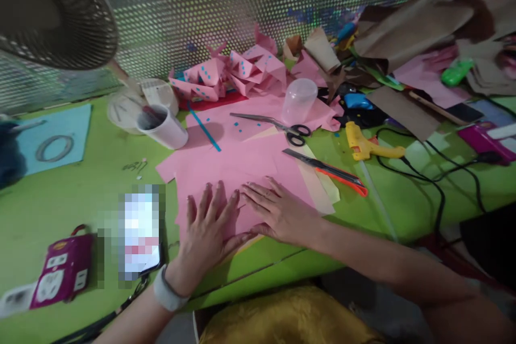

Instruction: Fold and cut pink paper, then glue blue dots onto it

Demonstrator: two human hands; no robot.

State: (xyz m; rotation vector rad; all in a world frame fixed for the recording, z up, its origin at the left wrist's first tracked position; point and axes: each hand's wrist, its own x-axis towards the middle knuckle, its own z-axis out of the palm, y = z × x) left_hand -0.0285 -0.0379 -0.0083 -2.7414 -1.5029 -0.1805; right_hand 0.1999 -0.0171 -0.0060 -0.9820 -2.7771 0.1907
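Note:
Both hands press flat on pink paper [242, 161] spread over the green table. My left hand [207, 226], with a grey band at the wrist, lies with its fingers spread. My right hand [278, 209] rests beside it, fingers stretched out, the two thumbs close together near the front edge. Just beyond my hands are black-handled scissors [282, 124], a cutter knife [326, 169] with an orange edge, and a blue paper strip [205, 128]. Yellowish sheets [322, 193] stick out from under the pink paper on the right.
Folded pink paper shapes [242, 70] with blue dots stand at the back. A clear plastic cup [299, 101], a yellow glue gun [371, 142] with cables, a white cup [163, 126], a phone [141, 231], a purple power strip [64, 269] and a fan [56, 11] surround the paper.

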